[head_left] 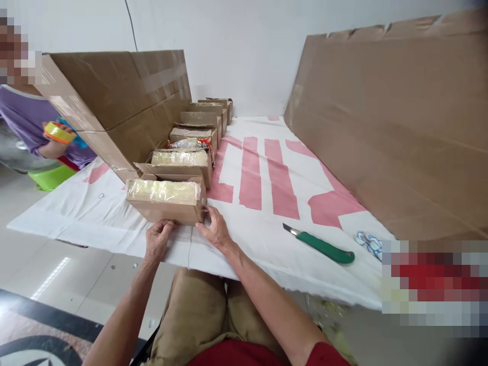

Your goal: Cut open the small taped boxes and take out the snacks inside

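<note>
Right in front of me, at the table's near edge, is a small cardboard box [168,210] with a row of pale yellow, film-wrapped contents [163,190] showing at its top. My left hand [158,240] has its thumb and fingers pinched together at the box's lower front edge. Around the right front corner, my right hand [216,229] grips the same box, thumb on the front and fingers at the end. Behind it, a similar box [209,170] begins a line of several open boxes. Off to the right lies a green-handled utility knife [324,247], blade out.
A large cardboard carton [99,91] stands behind the boxes on the left, and another [389,122] on the right. The white cloth [247,239] has pink marks. At left, a person's hand [57,147] holds a tape roll [59,133]. A crumpled blue-and-white wrapper [369,243] lies right.
</note>
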